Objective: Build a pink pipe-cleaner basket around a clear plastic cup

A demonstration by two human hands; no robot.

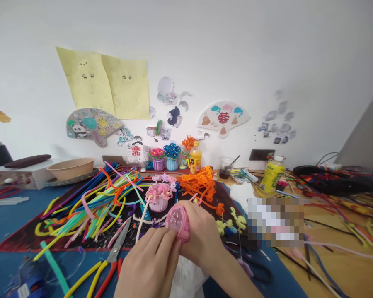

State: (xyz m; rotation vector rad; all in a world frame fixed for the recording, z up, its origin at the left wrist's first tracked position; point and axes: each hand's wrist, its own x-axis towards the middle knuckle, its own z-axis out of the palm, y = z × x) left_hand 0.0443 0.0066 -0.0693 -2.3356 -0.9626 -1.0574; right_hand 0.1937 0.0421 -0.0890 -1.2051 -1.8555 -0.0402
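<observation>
A small clear plastic cup (pixel 182 219), wrapped in pink pipe cleaner, is tilted with its mouth toward me. My right hand (pixel 202 231) curls around its far side and holds it. The fingers of my left hand (pixel 152 258) are pressed together at its near lower rim; whether they also pinch something small is hidden. Just beyond the cup stands a pink pipe-cleaner flower pot (pixel 158 200) with pink blooms. Left of my left hand lie scissors (pixel 119 244), blades pointing away. White crumpled plastic (pixel 188 275) shows below my hands.
Many coloured pipe cleaners (pixel 90 211) cover the dark mat on the left. Orange pipe-cleaner pieces (pixel 202 186) are heaped behind my hands. A blue glue gun (pixel 26 279) lies front left. Drink bottles (pixel 195 159) and finished flower pots (pixel 172 159) stand along the wall.
</observation>
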